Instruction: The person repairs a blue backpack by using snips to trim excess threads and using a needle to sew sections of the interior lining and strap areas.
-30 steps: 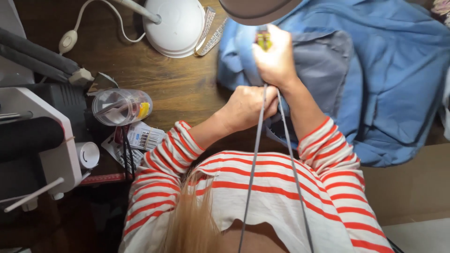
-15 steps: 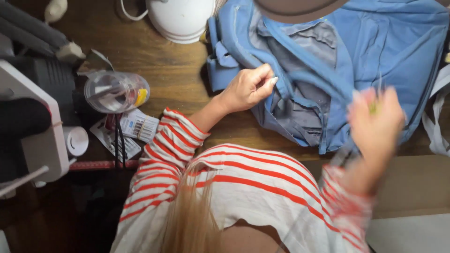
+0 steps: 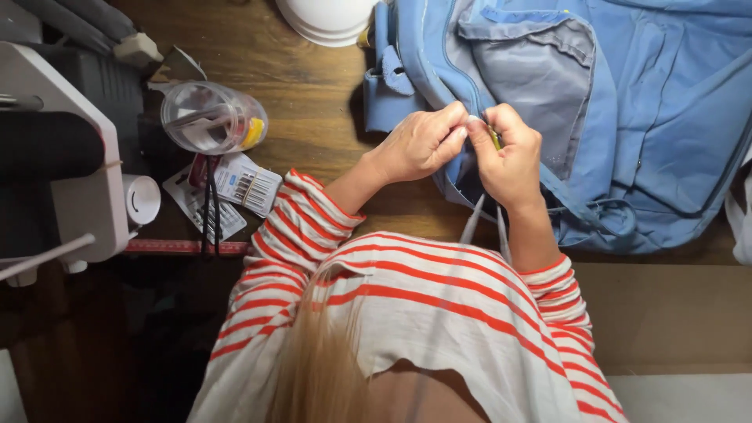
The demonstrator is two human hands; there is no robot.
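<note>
A blue backpack point(image 3: 627, 117) with a grey lining panel lies open on the wooden table point(image 3: 313, 102). My left hand point(image 3: 419, 145) pinches the edge of the blue fabric by the zipper seam. My right hand point(image 3: 509, 160) is closed right beside it, touching it, and holds a small yellowish needle-like tool point(image 3: 495, 138) at the same seam. Two pale strands of thread point(image 3: 486, 219) run from under my right hand down toward my striped sleeve. The tool's tip is hidden between my fingers.
A white sewing machine point(image 3: 74, 164) stands at the left edge. Near it lie a clear plastic cup point(image 3: 211, 117) on its side, card packets point(image 3: 231, 188), a white spool point(image 3: 141, 200) and a red ruler point(image 3: 184, 247). A white round object point(image 3: 329, 19) sits at the top.
My right hand, which had swung out to the right pulling the thread, has come back to the seam next to my left hand. The view has shifted slightly.
</note>
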